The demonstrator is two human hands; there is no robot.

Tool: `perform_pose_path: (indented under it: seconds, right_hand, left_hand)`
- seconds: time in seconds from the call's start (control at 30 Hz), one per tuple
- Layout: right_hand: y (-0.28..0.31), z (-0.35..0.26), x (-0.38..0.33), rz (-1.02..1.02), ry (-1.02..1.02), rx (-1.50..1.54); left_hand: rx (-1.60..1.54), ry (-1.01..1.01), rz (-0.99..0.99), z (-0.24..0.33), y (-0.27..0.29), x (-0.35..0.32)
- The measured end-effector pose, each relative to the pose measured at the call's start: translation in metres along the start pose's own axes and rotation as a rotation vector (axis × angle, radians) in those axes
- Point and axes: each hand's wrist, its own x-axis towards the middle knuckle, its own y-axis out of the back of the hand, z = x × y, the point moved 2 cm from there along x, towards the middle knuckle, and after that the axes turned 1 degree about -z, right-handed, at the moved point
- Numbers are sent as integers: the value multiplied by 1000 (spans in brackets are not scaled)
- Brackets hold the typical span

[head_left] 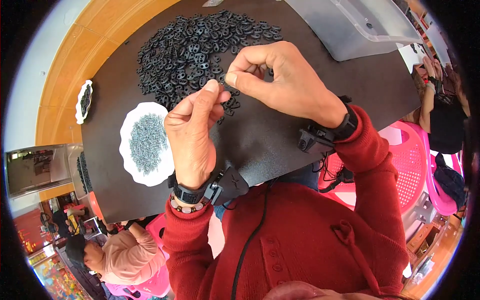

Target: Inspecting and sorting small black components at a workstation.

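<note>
Two grips, left hand [194,120] and right hand [290,80], nearly meet above the tabletop [270,142], pinched closed; I cannot tell what they hold. Black two-holed pieces [187,57] lie heaped just beyond; small silvery parts [148,142] fill a white dish [125,148] beside the left hand.

- just beyond the fingertips [211,86], and to their left, a heap of black parts [192,52] bars any low pass.
- left of the left hand [192,120], a scalloped white plate [149,180] stands in the way.
- a hand could slip right of the right hand [292,82], short of the clear bin [350,47].
- nearer than the fingers, past a few loose parts [230,106], there's room between the hands over dark tabletop [240,137].
</note>
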Motion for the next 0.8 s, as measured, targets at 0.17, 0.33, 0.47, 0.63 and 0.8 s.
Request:
perform_pose_path:
  seconds: [0.17,0.33,0.47,0.63,0.8]
  right_hand:
    - [8,-4,1,-2,-16,1]
    - [15,-6,3,-36,-48,-13]
    - [21,-3,2,-54,-68,26]
    - [43,-5,3,10,-65,64]
    - [73,-13,34,81,-30,316]
  left_hand:
    - [3,47,-23,10,2,2]
    - [31,36,-53,16,11,9]
    - [114,39,-102,24,4,13]
    - [191,26,-112,25,-8,20]
    - [685,-126,-222,16,-32,41]
